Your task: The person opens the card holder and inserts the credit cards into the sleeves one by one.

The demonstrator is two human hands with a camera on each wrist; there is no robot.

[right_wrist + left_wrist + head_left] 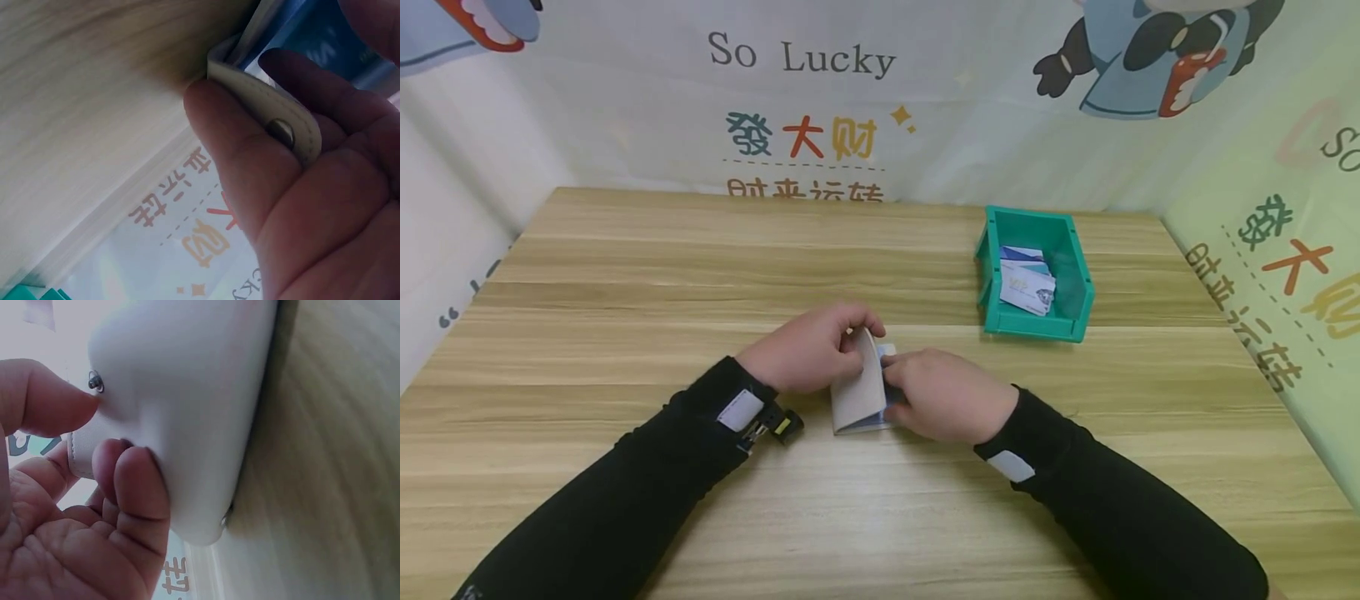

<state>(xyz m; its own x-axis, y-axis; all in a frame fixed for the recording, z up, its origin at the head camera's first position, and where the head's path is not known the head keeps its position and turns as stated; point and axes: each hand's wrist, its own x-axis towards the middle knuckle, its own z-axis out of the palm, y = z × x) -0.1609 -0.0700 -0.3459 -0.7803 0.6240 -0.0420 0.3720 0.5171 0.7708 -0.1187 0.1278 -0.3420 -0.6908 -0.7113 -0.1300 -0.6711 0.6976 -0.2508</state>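
A cream card holder (859,396) stands partly opened on the wooden table, its front cover raised. My left hand (808,350) pinches that cover near its upper edge; in the left wrist view the thumb lies beside a small metal stud (95,381). On the other side, my right hand (951,396) grips the opposite half. Its fingers lie around a stitched strap (262,100) with a metal snap (280,132) in the right wrist view. Between the covers shows a blue card or sleeve (319,44) with pale lettering, partly hidden by fingers.
A green plastic bin (1037,329) stands at the back right of the table (700,267). Several cards (1028,287) lie in it, a white VIP one on top. Printed cloth (647,108) hangs behind and at both sides.
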